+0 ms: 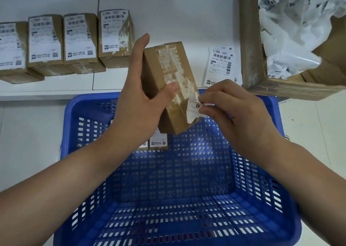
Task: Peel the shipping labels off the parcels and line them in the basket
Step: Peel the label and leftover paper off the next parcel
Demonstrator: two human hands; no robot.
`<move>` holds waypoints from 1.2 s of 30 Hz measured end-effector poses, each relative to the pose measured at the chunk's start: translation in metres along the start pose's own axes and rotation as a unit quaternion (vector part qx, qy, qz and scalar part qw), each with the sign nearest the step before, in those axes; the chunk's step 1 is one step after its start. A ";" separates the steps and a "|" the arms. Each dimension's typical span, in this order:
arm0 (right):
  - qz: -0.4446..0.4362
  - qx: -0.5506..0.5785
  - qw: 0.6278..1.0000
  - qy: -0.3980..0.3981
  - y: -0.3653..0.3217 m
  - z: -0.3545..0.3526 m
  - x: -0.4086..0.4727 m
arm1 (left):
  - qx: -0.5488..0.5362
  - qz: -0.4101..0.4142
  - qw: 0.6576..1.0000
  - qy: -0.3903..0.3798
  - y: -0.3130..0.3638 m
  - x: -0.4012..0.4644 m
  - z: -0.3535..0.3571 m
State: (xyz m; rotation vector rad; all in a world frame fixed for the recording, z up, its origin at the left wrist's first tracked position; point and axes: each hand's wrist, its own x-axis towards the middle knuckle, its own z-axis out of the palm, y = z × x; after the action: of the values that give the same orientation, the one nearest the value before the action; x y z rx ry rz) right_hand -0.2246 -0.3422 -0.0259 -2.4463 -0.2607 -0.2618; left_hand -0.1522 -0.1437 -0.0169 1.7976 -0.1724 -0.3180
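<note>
You are holding a brown cardboard parcel (168, 84) above the far end of the blue perforated basket (78, 103). Its upper face is showing patchy white paper residue and glossy tape where most of the label has already come away. The parcel is long and narrow, and its long axis is running from the far side, near the white shelf (168, 11), down toward you, with the near end tilting slightly to your right and dipping over the basket.

Your left hand (138, 103) is gripping the parcel from its left side, the thumb pressing on the top face and the fingers wrapping behind, their tips hidden. Your right hand (234, 110) is pinching a crumpled white label scrap (193, 111) between thumb and fingertips at the parcel's near right edge; the scrap is touching that edge, though whether it is attached there is hard to tell.

Inside the basket, two labelled parcels (158, 142) are sitting against the far wall, partly hidden by the held parcel. On the shelf, four labelled parcels (80, 39) are standing in a row on the left, a loose label (221, 67) is lying flat on the right, and an open carton (250, 45) is holding crumpled white labels and plastic.
</note>
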 end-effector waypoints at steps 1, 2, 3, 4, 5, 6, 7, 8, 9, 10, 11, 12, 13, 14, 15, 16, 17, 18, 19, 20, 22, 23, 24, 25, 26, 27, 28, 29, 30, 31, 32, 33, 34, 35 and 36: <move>0.002 0.004 1.000 -0.006 0.000 0.001 0.000 | 0.002 0.001 1.000 0.004 0.000 0.000 -0.001; 0.009 0.014 1.000 -0.012 -0.001 0.001 0.000 | 0.004 0.004 1.000 0.006 0.000 0.000 -0.001; 0.027 0.038 0.999 -0.018 -0.002 0.000 0.001 | 0.008 0.010 1.000 0.006 0.000 0.000 -0.001; 0.057 0.075 0.995 -0.023 -0.004 -0.002 0.002 | 0.012 0.018 1.000 0.006 0.000 -0.001 -0.001; 0.095 0.116 0.988 -0.029 -0.007 -0.003 0.004 | 0.017 0.027 0.999 0.006 0.000 -0.002 -0.001; 0.132 0.152 0.979 -0.035 -0.010 -0.004 0.005 | 0.022 0.036 0.999 0.006 0.000 -0.002 -0.001; 0.163 0.181 0.969 -0.040 -0.014 -0.005 0.006 | 0.028 0.045 0.999 0.008 0.000 -0.002 -0.001; 0.188 0.202 0.960 -0.043 -0.016 -0.004 0.006 | 0.035 0.056 0.998 0.009 -0.001 -0.002 -0.001; 0.208 0.219 0.952 -0.045 -0.018 -0.003 0.006 | 0.040 0.067 0.997 0.011 -0.002 -0.002 -0.001; 0.223 0.230 0.946 -0.045 -0.021 -0.002 0.006 | 0.042 0.076 0.996 0.012 -0.002 -0.002 -0.001; 0.236 0.238 0.941 -0.043 -0.023 0.000 0.006 | 0.042 0.082 0.996 0.012 -0.003 -0.003 -0.001; 0.246 0.245 0.937 -0.041 -0.025 0.003 0.005 | 0.040 0.085 0.996 0.010 -0.004 -0.004 0.000; 0.259 0.249 0.933 -0.038 -0.026 0.005 0.005 | 0.039 0.086 0.996 0.009 -0.005 -0.006 0.001; 0.273 0.252 0.928 -0.033 -0.027 0.007 0.004 | 0.039 0.085 0.996 0.009 -0.006 -0.009 0.003; 0.289 0.253 0.923 -0.027 -0.027 0.008 0.003 | 0.038 0.085 0.996 0.011 -0.007 -0.010 0.004; 0.302 0.250 0.920 -0.021 -0.027 0.009 0.003 | 0.035 0.085 0.996 0.016 -0.007 -0.012 0.005; 0.312 0.245 0.918 -0.014 -0.027 0.009 0.003 | 0.032 0.088 0.995 0.022 -0.007 -0.012 0.006; 0.318 0.239 0.917 -0.008 -0.027 0.009 0.003 | 0.033 0.094 0.995 0.029 -0.007 -0.012 0.005; 0.320 0.230 0.919 -0.002 -0.027 0.010 0.003 | 0.036 0.102 0.994 0.033 -0.007 -0.011 0.005; 0.316 0.221 0.923 0.003 -0.028 0.010 0.002 | 0.038 0.110 0.993 0.036 -0.006 -0.011 0.005; 0.309 0.212 0.927 0.003 -0.030 0.011 0.001 | 0.038 0.115 0.992 0.038 -0.006 -0.011 0.006; 0.309 0.213 0.927 -0.002 -0.031 0.011 0.001 | 0.041 0.114 0.992 0.038 -0.006 -0.011 0.007; 0.313 0.215 0.925 -0.009 -0.031 0.012 0.001 | 0.046 0.112 0.992 0.038 -0.006 -0.012 0.008; 0.315 0.214 0.924 -0.017 -0.032 0.012 0.000 | 0.048 0.111 0.992 0.037 -0.006 -0.013 0.009; 0.315 0.210 0.925 -0.025 -0.032 0.013 0.000 | 0.049 0.110 0.992 0.034 -0.006 -0.013 0.010; 0.313 0.205 0.927 -0.029 -0.031 0.013 0.000 | 0.050 0.110 0.992 0.031 -0.007 -0.013 0.010; 0.308 0.198 0.930 -0.031 -0.031 0.013 0.000 | 0.051 0.109 0.992 0.026 -0.007 -0.013 0.009; 0.300 0.187 0.935 -0.033 -0.030 0.013 -0.001 | 0.054 0.107 0.993 0.020 -0.007 -0.011 0.008; 0.289 0.173 0.941 -0.037 -0.030 0.012 -0.001 | 0.058 0.104 0.993 0.010 -0.007 -0.010 0.007; 0.276 0.161 0.946 -0.044 -0.030 0.011 -0.002 | 0.063 0.098 0.993 -0.001 -0.007 -0.009 0.006; 0.265 0.153 0.951 -0.052 -0.030 0.010 -0.002 | 0.068 0.093 0.993 -0.012 -0.007 -0.008 0.005; 0.254 0.150 0.953 -0.061 -0.029 0.009 -0.003 | 0.073 0.091 0.993 -0.024 -0.007 -0.008 0.004; 0.244 0.148 0.956 -0.071 -0.028 0.008 -0.003 | 0.081 0.092 0.992 -0.035 -0.006 -0.007 0.004; 0.234 0.143 0.958 -0.083 -0.026 0.006 -0.003 | 0.090 0.095 0.990 -0.045 -0.006 -0.007 0.004; 0.221 0.130 0.961 -0.099 -0.024 0.003 -0.003 | 0.099 0.098 0.989 -0.054 -0.005 -0.007 0.004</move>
State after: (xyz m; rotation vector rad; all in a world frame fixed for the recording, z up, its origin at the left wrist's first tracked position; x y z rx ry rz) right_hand -0.2334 -0.3225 -0.0152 -2.1959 0.1624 0.2025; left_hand -0.1606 -0.1440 -0.0221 1.9415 -0.4683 -0.2634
